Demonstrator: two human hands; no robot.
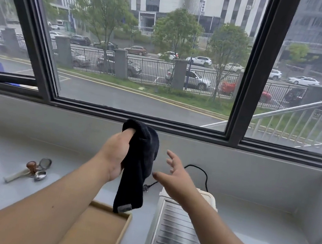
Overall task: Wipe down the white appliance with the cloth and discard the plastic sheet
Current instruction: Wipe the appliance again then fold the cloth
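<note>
My left hand (115, 154) is raised above the counter and grips a black cloth (137, 169), which hangs down to just over the cardboard tray. My right hand (172, 174) is open with fingers spread, right beside the cloth and apart from it. Under my right forearm lies the white appliance (177, 237), a flat unit with a ribbed, shiny top. Its black cord (201, 171) loops behind it on the counter. I cannot make out a plastic sheet apart from the glossy cover on the appliance top.
An open cardboard tray (98, 235) sits left of the appliance. Further left lie a small strainer, a spoon and a wooden-handled tool (35, 169). Blurred items crowd the lower left edge. A window ledge (235, 155) and window run behind; a raised white wall stands at right.
</note>
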